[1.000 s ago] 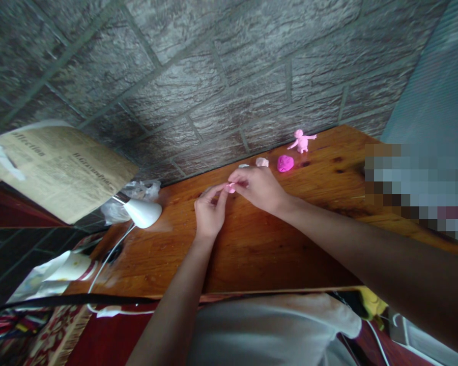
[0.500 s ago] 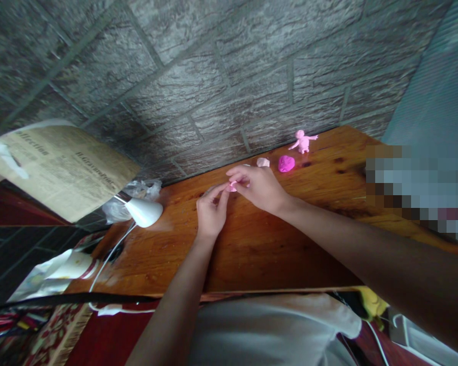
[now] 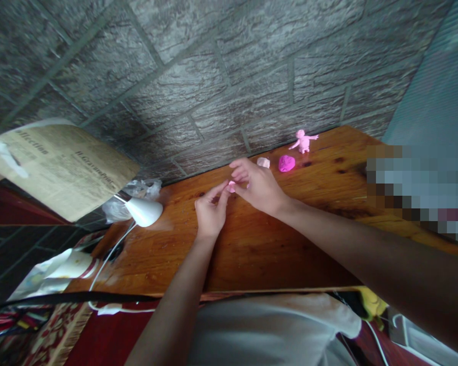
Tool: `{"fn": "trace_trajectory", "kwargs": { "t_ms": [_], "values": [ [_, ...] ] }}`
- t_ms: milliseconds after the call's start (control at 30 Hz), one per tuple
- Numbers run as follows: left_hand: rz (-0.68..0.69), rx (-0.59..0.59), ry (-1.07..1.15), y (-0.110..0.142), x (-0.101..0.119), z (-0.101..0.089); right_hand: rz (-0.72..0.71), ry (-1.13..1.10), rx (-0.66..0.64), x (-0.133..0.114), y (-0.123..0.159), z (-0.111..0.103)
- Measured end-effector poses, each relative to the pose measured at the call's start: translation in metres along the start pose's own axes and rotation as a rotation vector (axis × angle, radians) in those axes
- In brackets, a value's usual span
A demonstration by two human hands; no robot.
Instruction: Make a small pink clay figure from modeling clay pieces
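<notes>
Between thumb and forefinger, my left hand (image 3: 210,213) pinches a small pink piece of modelling clay (image 3: 232,186). My right hand (image 3: 262,187) is just right of that piece, fingers parted and lifted; its thumb is close to the clay, and whether it touches I cannot tell. Behind the right hand lie a pale pink lump of clay (image 3: 263,162) and a bright magenta lump of clay (image 3: 286,163). A pink clay figure (image 3: 303,142) with outstretched arms stands upright near the wall.
The wooden table (image 3: 168,264) runs along a stone-patterned wall (image 3: 198,91). To the left stands a lamp with a white base (image 3: 147,211) and a paper shade (image 3: 61,168), beside a clear plastic bag (image 3: 145,190). A white cable (image 3: 107,259) crosses the table's left end, near a paper cup (image 3: 72,265).
The fingers of my right hand have opened and lifted away from the small pink clay piece. My left hand keeps its pinch in nearly the same place.
</notes>
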State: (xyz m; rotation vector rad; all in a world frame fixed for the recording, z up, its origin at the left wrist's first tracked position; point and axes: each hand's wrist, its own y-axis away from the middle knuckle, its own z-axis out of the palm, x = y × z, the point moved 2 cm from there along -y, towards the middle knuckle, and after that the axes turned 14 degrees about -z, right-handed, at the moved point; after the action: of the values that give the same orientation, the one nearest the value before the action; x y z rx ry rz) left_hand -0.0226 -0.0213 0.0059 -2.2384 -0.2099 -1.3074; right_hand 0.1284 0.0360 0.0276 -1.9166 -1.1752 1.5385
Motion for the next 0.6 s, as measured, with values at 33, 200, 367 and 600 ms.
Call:
{"fn": "trace_trajectory", "kwargs": {
  "t_ms": [33, 200, 367, 600],
  "values": [
    [-0.003, 0.001, 0.014, -0.0003, -0.0005, 0.0002, 0.027, 0.005, -0.002, 0.0011, 0.0001, 0.0002],
    [-0.031, 0.008, 0.033, -0.0018, -0.0022, -0.0004, 0.103, -0.084, -0.109, 0.0048, 0.0015, 0.0017],
    [-0.023, -0.061, 0.023, 0.0009, 0.0006, 0.0011, 0.065, -0.041, -0.125, 0.0018, 0.0011, -0.0016],
    [0.063, -0.049, -0.039, 0.0034, 0.0024, 0.0015, 0.035, 0.053, -0.128, -0.0004, 0.0015, -0.0001]
  ]
}}
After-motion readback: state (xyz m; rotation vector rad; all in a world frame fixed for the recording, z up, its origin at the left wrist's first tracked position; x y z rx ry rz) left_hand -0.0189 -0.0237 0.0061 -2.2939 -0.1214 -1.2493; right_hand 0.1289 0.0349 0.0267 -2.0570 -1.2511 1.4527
